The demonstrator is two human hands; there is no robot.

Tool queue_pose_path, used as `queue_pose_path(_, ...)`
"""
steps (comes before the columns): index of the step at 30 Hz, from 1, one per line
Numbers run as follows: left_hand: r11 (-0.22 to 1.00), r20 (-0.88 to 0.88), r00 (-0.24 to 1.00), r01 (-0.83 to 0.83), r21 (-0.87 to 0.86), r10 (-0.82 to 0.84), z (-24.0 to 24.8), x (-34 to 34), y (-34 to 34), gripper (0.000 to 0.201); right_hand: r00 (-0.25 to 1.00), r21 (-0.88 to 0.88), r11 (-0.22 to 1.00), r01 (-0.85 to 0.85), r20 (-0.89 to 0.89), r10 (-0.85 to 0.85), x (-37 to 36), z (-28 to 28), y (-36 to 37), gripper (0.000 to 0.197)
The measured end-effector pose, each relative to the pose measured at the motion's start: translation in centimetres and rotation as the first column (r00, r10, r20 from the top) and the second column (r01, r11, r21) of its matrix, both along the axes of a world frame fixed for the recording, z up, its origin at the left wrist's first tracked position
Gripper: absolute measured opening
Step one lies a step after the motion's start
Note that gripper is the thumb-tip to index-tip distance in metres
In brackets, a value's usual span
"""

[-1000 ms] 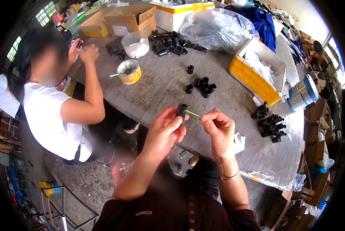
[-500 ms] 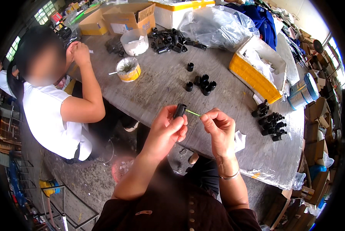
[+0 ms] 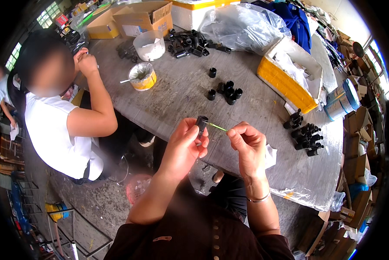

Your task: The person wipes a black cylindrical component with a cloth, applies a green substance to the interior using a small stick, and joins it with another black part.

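Between the thumb and fingers of my left hand [image 3: 186, 139] is a short black cylinder [image 3: 201, 123], held tilted above the table's front edge. My right hand [image 3: 248, 141] pinches the end of a thin green stick [image 3: 217, 126]. The stick's other end meets the side of the cylinder near its top; what its tip does there is too small to tell. Beyond my hands, several small black cylinders [image 3: 231, 99] stand on the table. To the right, a tight group of black pieces [image 3: 305, 136] stands by the table's right side.
A tub with yellow sides [image 3: 143, 83] and a white translucent tub [image 3: 149, 51] stand far left, beside a heap of black parts [image 3: 192, 43]. A yellow-and-white foam box [image 3: 285, 84] and a blue bucket [image 3: 343, 102] are at right. A co-worker [image 3: 66, 119] sits at left.
My left hand has turned the black cylinder slightly and moved a little to the left. The green stick stays against it, showing slightly longer between my hands.
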State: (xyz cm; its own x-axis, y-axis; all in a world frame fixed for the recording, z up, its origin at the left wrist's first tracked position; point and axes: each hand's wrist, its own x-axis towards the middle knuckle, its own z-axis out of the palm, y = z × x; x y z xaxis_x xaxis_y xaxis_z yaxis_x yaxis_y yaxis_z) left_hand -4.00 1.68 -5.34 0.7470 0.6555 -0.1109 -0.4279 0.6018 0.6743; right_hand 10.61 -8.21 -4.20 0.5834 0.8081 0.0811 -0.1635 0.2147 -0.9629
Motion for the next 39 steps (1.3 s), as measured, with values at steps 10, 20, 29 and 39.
queue_pose_path(10,0.993,0.098,0.993,0.068,-0.099,-0.059,0.39,0.06,-0.34,0.02,1.0,-0.006,1.0,-0.016,-0.007,0.016,-0.01,-0.56,0.01,0.009)
queue_pose_path(20,0.995,0.014,0.998,0.067,-0.068,-0.067,0.31,-0.04,-0.4,0.02,1.0,-0.006,1.0,-0.015,-0.018,0.015,0.11,-0.81,-0.08,0.01)
queue_pose_path(29,0.985,0.08,0.994,0.09,-0.144,-0.079,0.13,-0.04,-0.49,0.022,1.0,-0.015,1.0,-0.02,-0.018,0.02,0.02,-0.85,-0.22,0.01)
queue_pose_path(39,0.988,0.013,0.996,0.087,-0.131,-0.086,0.67,0.02,-0.67,0.012,0.999,-0.009,1.0,-0.016,-0.027,0.016,0.04,-0.9,-0.21,0.01)
